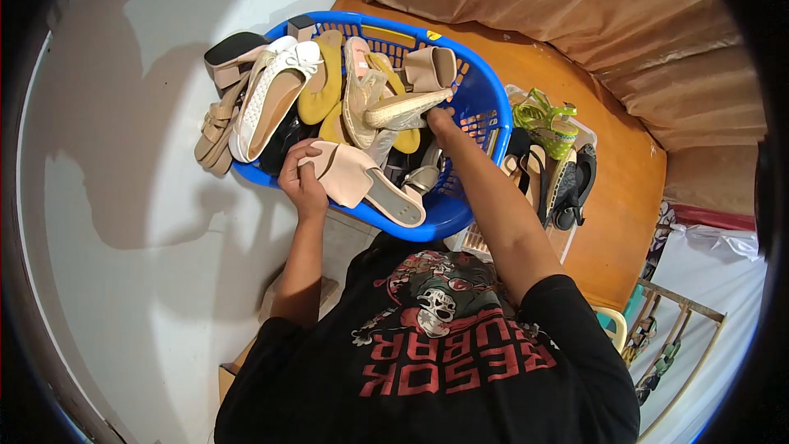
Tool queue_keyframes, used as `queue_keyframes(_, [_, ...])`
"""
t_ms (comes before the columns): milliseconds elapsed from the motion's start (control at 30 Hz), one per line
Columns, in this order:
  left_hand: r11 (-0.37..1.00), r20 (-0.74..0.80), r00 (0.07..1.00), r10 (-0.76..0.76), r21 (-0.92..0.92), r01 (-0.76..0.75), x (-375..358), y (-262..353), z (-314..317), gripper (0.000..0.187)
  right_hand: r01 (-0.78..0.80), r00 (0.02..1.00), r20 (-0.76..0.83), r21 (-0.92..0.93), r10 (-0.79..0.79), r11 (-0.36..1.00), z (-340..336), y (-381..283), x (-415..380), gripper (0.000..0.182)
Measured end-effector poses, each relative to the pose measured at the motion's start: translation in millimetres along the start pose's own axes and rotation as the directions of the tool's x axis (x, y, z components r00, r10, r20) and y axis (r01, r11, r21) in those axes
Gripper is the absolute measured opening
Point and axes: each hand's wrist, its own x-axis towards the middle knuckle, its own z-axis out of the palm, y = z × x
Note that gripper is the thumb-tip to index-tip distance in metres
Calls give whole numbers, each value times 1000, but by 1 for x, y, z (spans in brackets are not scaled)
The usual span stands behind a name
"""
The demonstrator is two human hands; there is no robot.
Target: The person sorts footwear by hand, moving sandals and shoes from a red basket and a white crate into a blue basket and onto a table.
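My left hand (304, 174) is closed on a pale pink slide sandal (343, 173), holding its toe end over the near edge of a blue plastic basket (422, 230). My right hand (440, 125) reaches into the basket beside a woven-soled beige shoe (405, 108); its fingers are mostly hidden. White flats (276, 100), yellow flats (321, 86) and a pink wide-strap sandal (430, 68) fill the basket's left and back parts.
Right of the basket, a clear tray (565, 245) on the orange-brown table (620, 197) holds green strappy sandals (544, 125) and black shoes (575, 189). Brown curtains (625, 41) hang behind. A rack (682, 304) stands at lower right.
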Motion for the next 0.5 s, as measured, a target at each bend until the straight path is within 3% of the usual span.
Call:
queue_keyframes(100, [1000, 5, 1000, -17, -11, 17, -1, -1, -2, 24, -100, 991, 90, 54, 95, 994, -15, -7, -11, 77])
queue_keyframes(167, [1000, 7, 1000, 1, 31, -1, -1, 0, -1, 23, 3, 969, 247, 21, -8, 1000, -15, 2, -5, 87])
queue_keyframes(233, [1000, 14, 1000, 3, 26, -4, -1, -3, -1, 22, 50, 983, 182, -45, -41, 998, -8, 0, -4, 87])
queue_keyframes(300, [1000, 19, 1000, 6, 23, -7, -1, -3, -2, 22, 109, 989, 144, -473, -45, 874, -9, -19, -22, 85])
queue_keyframes(333, [1000, 28, 1000, 10, 27, -11, -1, -2, -3, 21, 110, 989, 143, -469, -47, 876, -11, -23, -13, 85])
queue_keyframes(367, [999, 33, 999, 15, 30, -16, -1, -1, -2, 21, 272, 911, 403, -749, 89, 604, -14, -35, -2, 79])
queue_keyframes(400, [999, 30, 999, 20, 29, -21, 0, -1, -1, 21, 491, 773, 550, -835, 316, 249, -14, -43, 3, 75])
queue_keyframes(433, [998, 37, 999, 35, 55, -38, -1, -1, -2, 21, 496, 771, 552, -833, 316, 246, -11, -39, 2, 75])
queue_keyframes(467, [995, 44, 998, 51, 82, -54, -1, 0, -2, 21, 599, 798, 598, -801, 73, 6, -7, -29, -1, 75])
queue_keyframes(500, [995, 39, 998, 51, 86, -55, -1, 1, -2, 21, 612, 737, 656, -750, -163, -250, -4, -22, -6, 75])
